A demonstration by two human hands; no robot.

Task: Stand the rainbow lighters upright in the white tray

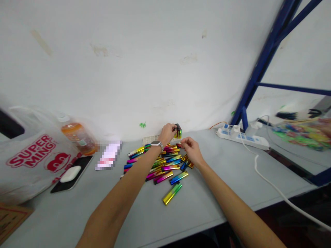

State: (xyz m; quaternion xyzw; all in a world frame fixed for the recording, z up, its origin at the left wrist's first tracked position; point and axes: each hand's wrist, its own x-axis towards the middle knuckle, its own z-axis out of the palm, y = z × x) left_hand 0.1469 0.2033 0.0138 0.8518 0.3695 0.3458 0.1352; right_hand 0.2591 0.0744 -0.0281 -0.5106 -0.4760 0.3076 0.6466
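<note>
Shiny metallic lighters in gold, pink, blue and green lie in a loose pile on the grey table. My left hand, a watch on its wrist, reaches over the pile to the wall side. Its fingers are closed at the dark top of a lighter in a small upright group of lighters. To the right of the pile, my right hand has thumb and fingertips pinched together; what they hold, if anything, is too small to make out. One green-gold lighter lies apart, nearest the front edge.
A pale gridded tray sits behind the pile, partly hidden. Leftward are a phone, an orange drink bottle, a plastic bag and a white case on a dark tablet. A power strip with cables and a blue frame stand right.
</note>
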